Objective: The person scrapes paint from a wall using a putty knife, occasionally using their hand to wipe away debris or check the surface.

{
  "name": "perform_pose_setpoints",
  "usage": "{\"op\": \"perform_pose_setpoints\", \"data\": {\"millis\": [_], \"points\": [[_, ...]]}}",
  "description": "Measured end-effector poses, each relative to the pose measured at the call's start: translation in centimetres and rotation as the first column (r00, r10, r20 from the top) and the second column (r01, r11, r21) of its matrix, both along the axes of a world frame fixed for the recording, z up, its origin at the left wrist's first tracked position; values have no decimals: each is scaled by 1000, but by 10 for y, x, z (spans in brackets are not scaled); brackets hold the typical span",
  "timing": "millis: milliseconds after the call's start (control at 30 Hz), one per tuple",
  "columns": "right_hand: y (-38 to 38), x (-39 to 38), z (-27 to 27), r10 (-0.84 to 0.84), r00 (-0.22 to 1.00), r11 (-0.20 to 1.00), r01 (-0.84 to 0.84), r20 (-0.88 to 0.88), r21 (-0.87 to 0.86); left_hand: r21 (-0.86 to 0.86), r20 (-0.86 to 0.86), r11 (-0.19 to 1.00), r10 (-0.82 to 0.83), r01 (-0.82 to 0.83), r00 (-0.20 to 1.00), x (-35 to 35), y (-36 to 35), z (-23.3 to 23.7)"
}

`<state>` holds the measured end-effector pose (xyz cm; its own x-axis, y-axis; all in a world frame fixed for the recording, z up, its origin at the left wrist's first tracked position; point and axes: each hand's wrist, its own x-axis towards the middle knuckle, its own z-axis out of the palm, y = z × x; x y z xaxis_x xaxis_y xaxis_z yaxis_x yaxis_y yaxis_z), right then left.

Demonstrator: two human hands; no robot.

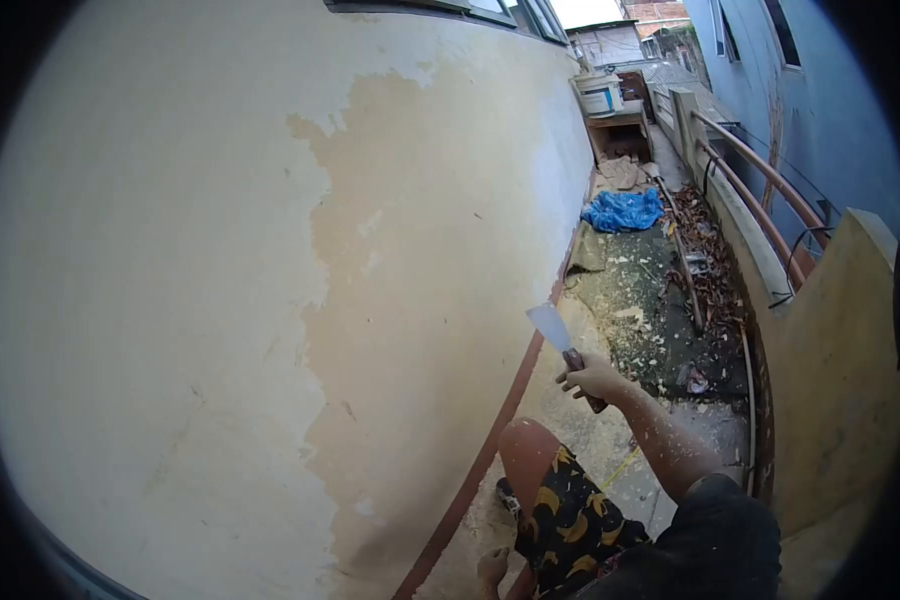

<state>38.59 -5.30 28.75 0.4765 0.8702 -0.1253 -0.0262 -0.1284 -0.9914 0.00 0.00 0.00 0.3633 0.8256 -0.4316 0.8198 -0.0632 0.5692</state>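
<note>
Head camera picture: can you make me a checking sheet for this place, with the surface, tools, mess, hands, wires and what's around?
Surface: the wall is pale, with a large, ragged-edged tan patch.
Job's things: one scraper; whether its blade touches the wall is unclear.
Clutter: pale flakes, brown leaves and a crumpled blue sheet on the ground.
Hands: right hand grips the scraper's handle; left hand is low, its grip unclear.
Cables: thin dark cord by the railing; plugs, nothing seen.
Surroundings: white bucket farther along; blue building beyond the railing.
</note>
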Motion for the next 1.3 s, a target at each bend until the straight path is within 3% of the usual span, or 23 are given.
{"op": "perform_pose_setpoints", "data": {"millis": [100, 167, 233, 300, 400, 433, 500, 533, 567, 667, 700, 733, 767, 800, 833, 867, 900, 933, 1000, 1067, 1100, 1167, 1300], "points": [[-25, -18, -11, 493, 830, 869, -483, -262, 105, -22, 90, 998, 61, -59, 994, -7, -11, 6], [-9, -24, -31, 314, 939, 948, -304, 141, -90, 114, 220, 981, 131, -159, 967, -16, 6, 14], [-5, -33, -23, 142, 877, 980, -61, 459, -187, 203, 292, 947, 183, -248, 939, -15, 9, 20], [-7, -52, -17, 305, 949, 948, -311, 82, 65, 271, 355, 905, 224, -329, 908, -19, 4, 29], [2, -89, -23, 741, 625, 659, -748, -247, 83, 154, 508, 907, 267, -391, 819, -29, -7, 41], [13, -94, -30, 742, 622, 656, -750, -250, 80, 158, 515, 902, 272, -402, 813, -32, -9, 41], [48, -91, -43, 440, 882, 897, -425, -169, 119, 164, 533, 889, 284, -427, 797, -35, -12, 41], [62, -78, -24, 255, 955, 957, -272, 154, 101, 163, 539, 885, 290, -436, 791, -36, -13, 42], [73, -64, -1, 38, 889, 984, -113, 456, 137, 165, 541, 881, 294, -443, 788, -37, -15, 41], [95, -66, 14, -4, 823, 940, -190, 568, 283, 184, 551, 869, 295, -459, 781, -40, -16, 44], [80, -84, 18, 309, 873, 905, -392, 376, 166, 196, 559, 861, 296, -470, 774, -40, -15, 45], [65, -106, 6, 548, 837, 826, -541, 2, 160, 208, 567, 851, 296, -481, 768, -41, -13, 46], [60, -107, -9, 789, 610, 614, -785, -67, 84, 223, 576, 843, 292, -490, 764, -44, -13, 46], [72, -102, -41, 755, 607, 638, -768, 249, -59, 236, 587, 833, 288, -500, 757, -43, -11, 47], [42, -106, 7, 773, 615, 633, -733, 156, -250, 247, 598, 826, 282, -507, 750, -43, -11, 50], [62, -85, -26, 518, 854, 852, -521, -50, -55, 261, 606, 818, 275, -513, 746, -43, -9, 52], [89, -57, -41, 221, 974, 974, -218, -47, 61, 281, 615, 808, 263, -518, 743, -44, -9, 55], [101, -33, -31, -73, 984, 979, 40, 160, 199, 304, 625, 796, 248, -523, 740, -43, -9, 61], [79, -36, 26, -207, 978, 887, 193, -13, 419, 362, 645, 758, 216, -542, 733, -39, -9, 86], [48, -67, 66, 31, 996, 924, 4, -84, 382, 448, 656, 712, 149, -541, 740, -34, -18, 122], [46, -74, 62, 104, 983, 941, -146, 148, 304, 448, 670, 685, 168, -575, 723, -32, -24, 135], [34, -111, 64, 224, 918, 949, -281, 328, 139, 672, 701, 510, -203, -537, 684, -22, -3, 168], [40, -169, 27, 441, 897, 872, -439, 42, 217, 788, 616, 189, -269, -586, 741, -38, 19, 215]]}}
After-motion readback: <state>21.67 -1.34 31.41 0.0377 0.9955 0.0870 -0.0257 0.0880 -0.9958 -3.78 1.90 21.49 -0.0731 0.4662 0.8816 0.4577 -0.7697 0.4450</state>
